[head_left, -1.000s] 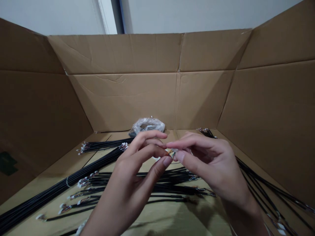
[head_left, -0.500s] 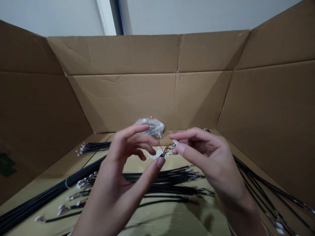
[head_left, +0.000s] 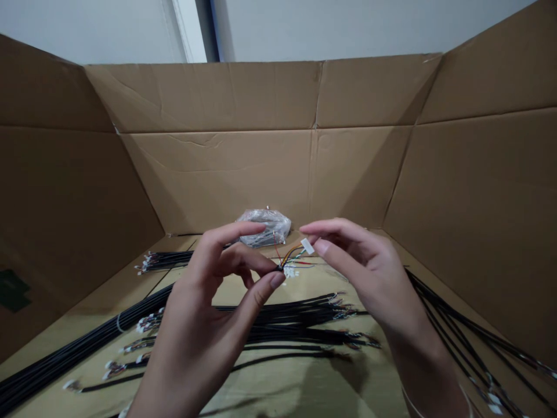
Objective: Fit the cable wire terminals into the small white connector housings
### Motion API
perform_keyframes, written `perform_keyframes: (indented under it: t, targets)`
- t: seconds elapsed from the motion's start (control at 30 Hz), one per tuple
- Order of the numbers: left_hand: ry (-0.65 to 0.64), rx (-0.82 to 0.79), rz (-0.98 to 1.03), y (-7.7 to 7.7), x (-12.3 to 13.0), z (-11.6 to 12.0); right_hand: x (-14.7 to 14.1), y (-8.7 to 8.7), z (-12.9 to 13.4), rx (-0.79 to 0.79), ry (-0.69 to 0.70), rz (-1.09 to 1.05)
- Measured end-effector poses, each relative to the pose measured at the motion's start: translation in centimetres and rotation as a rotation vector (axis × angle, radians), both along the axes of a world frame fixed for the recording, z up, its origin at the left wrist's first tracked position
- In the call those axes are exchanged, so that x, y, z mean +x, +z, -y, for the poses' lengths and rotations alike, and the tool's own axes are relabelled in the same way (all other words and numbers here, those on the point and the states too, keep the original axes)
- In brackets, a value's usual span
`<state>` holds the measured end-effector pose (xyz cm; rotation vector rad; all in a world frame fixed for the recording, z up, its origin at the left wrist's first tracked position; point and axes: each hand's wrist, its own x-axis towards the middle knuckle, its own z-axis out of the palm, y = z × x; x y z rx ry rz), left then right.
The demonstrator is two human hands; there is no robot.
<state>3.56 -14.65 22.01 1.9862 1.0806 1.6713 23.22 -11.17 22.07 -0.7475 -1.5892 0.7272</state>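
Note:
Between thumb and a finger, my left hand (head_left: 217,307) pinches the end of a black cable (head_left: 279,268). Thin coloured wires (head_left: 290,252) fan out from that end, and several of them run into a white connector (head_left: 307,246). A red wire stands up loose, and another points right. My right hand (head_left: 369,273) is at the connector's right side, its thumb tip against or very near it and its index finger raised apart from the thumb. The remaining fingers of the right hand are partly hidden behind the thumb.
Black cables with wired ends (head_left: 300,313) lie across the cardboard surface. A tied cable bundle (head_left: 100,331) is at left, more cables (head_left: 456,325) at right. Small white connectors (head_left: 290,271) and a clear plastic bag (head_left: 265,227) lie beyond my hands. Cardboard walls (head_left: 217,174) surround the area.
My left hand has shifted slightly left with the cable, its middle finger now closed toward the thumb. My right thumb and index finger have parted more, and the white connector shows more fully.

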Motion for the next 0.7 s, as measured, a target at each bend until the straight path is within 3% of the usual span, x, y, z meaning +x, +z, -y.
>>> perform_keyframes:
  t: [0.13,0.33,0.47,0.7]
  targets:
    - [0.001,-0.009,0.001,0.0,-0.1,0.0,0.2,0.3,-0.7,-0.084,0.123,0.177]
    - [0.008,0.008,-0.017,0.0,-0.3,0.1,0.6,0.7,-1.1,-0.146,0.238,0.114]
    - [0.014,-0.016,-0.027,0.1,-0.4,0.2,0.9,0.8,-0.5,-0.080,0.245,0.069]
    - [0.008,-0.020,-0.038,0.2,-0.4,0.1,1.2,0.9,0.3,-0.010,0.151,0.195]
